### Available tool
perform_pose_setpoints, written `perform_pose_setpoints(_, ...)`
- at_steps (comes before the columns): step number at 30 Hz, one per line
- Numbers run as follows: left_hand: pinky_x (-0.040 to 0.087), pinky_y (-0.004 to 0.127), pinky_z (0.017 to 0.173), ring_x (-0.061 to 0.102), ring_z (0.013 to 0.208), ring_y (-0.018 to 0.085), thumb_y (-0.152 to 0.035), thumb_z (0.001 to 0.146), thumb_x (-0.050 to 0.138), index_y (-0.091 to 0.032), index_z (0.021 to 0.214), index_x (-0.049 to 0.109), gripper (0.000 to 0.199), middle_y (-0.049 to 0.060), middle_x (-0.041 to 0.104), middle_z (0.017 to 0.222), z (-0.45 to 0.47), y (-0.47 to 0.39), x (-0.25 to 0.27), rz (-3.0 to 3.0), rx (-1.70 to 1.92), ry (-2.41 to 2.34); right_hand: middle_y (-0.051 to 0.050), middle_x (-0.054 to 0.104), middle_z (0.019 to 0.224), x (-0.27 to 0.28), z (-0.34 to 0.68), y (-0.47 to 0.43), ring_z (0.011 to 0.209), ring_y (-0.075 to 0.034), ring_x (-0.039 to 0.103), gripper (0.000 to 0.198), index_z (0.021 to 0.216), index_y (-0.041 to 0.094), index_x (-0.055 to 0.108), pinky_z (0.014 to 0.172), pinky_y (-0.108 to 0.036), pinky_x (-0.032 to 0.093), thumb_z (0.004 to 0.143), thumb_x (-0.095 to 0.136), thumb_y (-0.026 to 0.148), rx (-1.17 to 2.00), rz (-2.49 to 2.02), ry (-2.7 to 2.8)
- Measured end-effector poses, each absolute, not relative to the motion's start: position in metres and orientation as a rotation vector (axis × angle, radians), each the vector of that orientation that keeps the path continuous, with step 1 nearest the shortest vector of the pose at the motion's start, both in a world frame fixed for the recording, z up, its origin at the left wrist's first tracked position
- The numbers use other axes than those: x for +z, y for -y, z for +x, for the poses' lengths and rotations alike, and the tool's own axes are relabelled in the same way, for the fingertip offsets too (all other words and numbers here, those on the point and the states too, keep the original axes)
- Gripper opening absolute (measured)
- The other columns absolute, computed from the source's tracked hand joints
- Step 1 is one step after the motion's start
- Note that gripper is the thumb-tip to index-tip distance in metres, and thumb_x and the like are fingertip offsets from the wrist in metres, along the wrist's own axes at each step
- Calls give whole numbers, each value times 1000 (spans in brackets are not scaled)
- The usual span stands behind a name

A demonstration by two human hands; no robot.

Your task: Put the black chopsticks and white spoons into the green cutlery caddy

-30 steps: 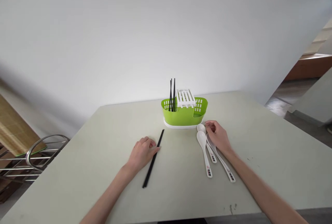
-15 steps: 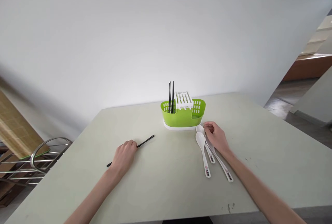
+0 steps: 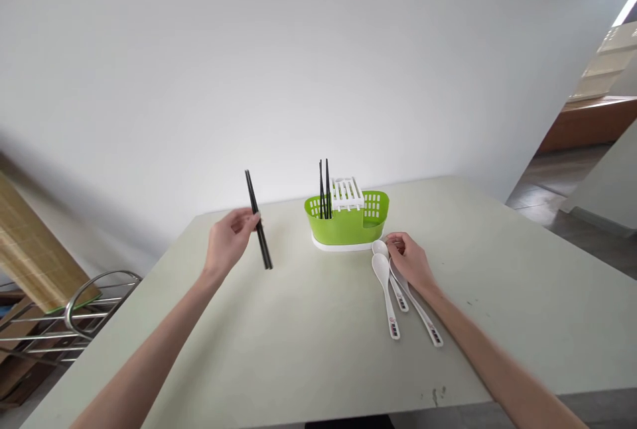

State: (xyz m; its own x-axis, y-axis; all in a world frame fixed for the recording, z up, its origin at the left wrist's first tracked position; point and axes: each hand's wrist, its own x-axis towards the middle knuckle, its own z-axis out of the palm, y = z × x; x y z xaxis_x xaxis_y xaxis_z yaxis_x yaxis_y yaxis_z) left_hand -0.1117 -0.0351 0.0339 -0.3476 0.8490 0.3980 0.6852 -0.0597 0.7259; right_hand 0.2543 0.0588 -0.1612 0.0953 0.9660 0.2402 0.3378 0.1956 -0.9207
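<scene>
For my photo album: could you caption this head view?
Left hand lifts black chopsticks beside a green caddy; right hand rests on white spoons.

Even, diffuse daylight fills the scene, brightest on the white wall (image 3: 318, 51) and strongest toward the upper right, where a glaring strip (image 3: 626, 10) burns out near the doorway. Shadows are faint and soft: a pale smudge under the green caddy (image 3: 347, 220) and beside the white spoons (image 3: 393, 290) on the table (image 3: 522, 296). The centre is sharp; the left edge smears into streaky blur around the metal rack (image 3: 74, 303). Wide-angle distortion bows the table's edges and stretches both forearms at the lower corners.
</scene>
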Motion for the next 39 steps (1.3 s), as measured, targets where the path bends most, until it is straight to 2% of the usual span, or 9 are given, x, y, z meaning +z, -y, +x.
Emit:
perform_pose_setpoints(5,64,44,94,78,89,24,-51,83,79,-16,109,71,44,10,78,109,-68,-5,61,1482,1761,-1691,-7,74,97,-162,253,-60,88,-23,69,28,101,22,65,83,-38,54,88,54,44,768,-1301,1430)
perform_pose_setpoints(13,65,42,91,79,88,23,-41,85,78,-12,110,70,39,11,78,101,-38,-78,51,1512,1934,-1542,-8,74,96,-153,250,-60,84,-23,69,28,99,22,65,77,-36,54,89,52,45,797,-1274,1392)
perform_pose_setpoints(22,63,39,85,78,88,24,-38,84,78,-15,109,73,34,11,79,103,-35,-110,5,1632,1682,-1796,-8,74,97,-156,249,-63,86,-23,69,28,102,22,65,77,-36,54,91,52,44,813,-1253,1379)
perform_pose_setpoints(29,57,42,95,75,99,26,-43,83,77,-19,104,76,32,9,81,97,-40,-121,-17,1737,1500,-1946,-7,74,97,-156,250,-64,87,-23,69,27,102,23,64,79,-36,55,92,52,44,824,-1254,1361)
perform_pose_setpoints(39,55,39,92,70,112,29,-49,73,83,-21,99,75,40,12,78,112,-50,-127,-23,1551,1406,-1836,-7,75,95,-156,252,-63,86,-23,69,27,102,23,65,79,-37,54,91,53,44,802,-1269,1360)
